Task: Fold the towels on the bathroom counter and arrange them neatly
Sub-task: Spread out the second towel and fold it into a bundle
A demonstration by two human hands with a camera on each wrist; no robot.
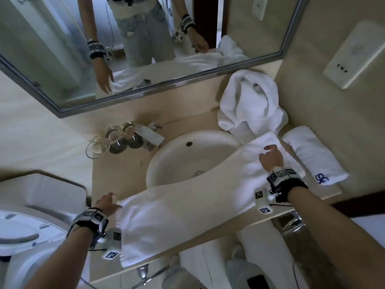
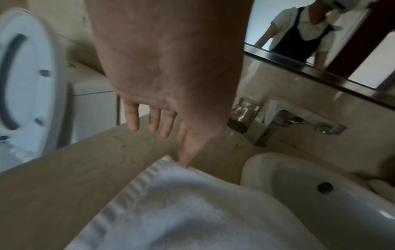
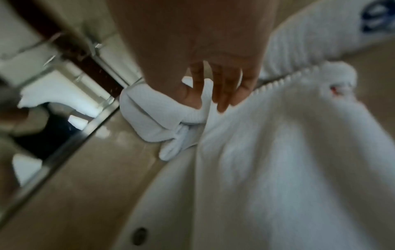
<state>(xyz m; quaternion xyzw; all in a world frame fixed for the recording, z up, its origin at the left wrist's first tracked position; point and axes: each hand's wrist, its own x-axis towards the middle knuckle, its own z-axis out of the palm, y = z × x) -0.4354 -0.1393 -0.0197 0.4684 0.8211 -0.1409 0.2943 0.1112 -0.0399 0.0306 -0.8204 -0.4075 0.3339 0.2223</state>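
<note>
A long white towel [image 1: 183, 207] lies stretched across the front of the sink [image 1: 166, 155], from the counter's near left to its right side. My left hand [image 1: 108, 202] is at its far left corner with fingers straight; in the left wrist view only the thumb of the left hand [image 2: 162, 135] touches the towel's ribbed edge [image 2: 149, 170]. My right hand [image 1: 269, 152] is on the towel's right end. In the blurred right wrist view the right hand [image 3: 209, 101] seems to pinch the towel's far edge [image 3: 267, 135] between thumb and fingers. A crumpled white towel [image 1: 250, 105] sits behind it.
A folded towel with a blue logo [image 1: 312, 155] lies at the counter's right end. Glasses [image 1: 98, 147] and a chrome faucet [image 1: 149, 134] stand behind the sink on the beige counter [image 1: 116, 176]. A toilet [image 1: 18, 232] is on the left, a mirror [image 1: 62, 38] behind.
</note>
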